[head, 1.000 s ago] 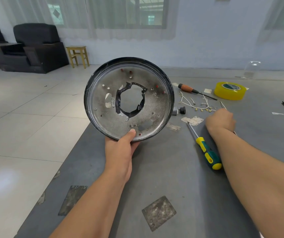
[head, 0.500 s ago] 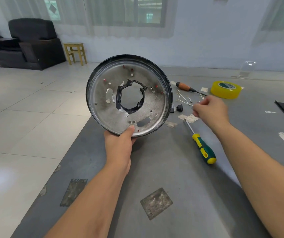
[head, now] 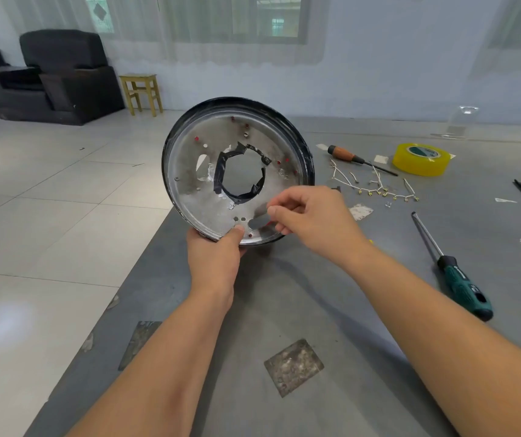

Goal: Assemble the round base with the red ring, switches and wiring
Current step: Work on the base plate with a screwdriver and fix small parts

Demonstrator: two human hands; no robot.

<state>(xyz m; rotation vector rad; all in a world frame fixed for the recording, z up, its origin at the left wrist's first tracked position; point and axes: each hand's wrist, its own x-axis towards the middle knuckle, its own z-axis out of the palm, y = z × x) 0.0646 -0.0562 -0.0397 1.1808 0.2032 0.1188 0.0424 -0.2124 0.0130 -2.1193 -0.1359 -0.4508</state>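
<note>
Base: round silver metal base with a black rim [head: 189, 171], held up on edge above the near-left part of the grey table [head: 331, 294], its inner face toward the camera.
Centre hole: a large opening edged with ragged black tape [head: 219, 175]; small red dots show through several holes in the plate.
Left hand: the left hand [head: 215, 263] grips the base's lower rim, thumb pressed on the inner face beside two small holes and an oval slot.
Right hand: the right hand [head: 313, 216] is at the lower right of the plate, thumb and forefinger pinched together just by the oval slot; whether they hold anything cannot be told.
Wiring: thin white wires with small brass terminals [head: 376, 184] lie loose on the table, right of the base.
Tools: a green-and-black-handled screwdriver [head: 461, 285] lies near right; a wooden-handled screwdriver [head: 352, 157] lies farther back.
Tape: a roll of yellow tape [head: 421, 160] sits beyond the wires; its core label is too small to read.
Writing: none legible anywhere.
Room: a black armchair [head: 63, 77] and a small yellow wooden stool [head: 141, 89] stand on the tiled floor.
</note>
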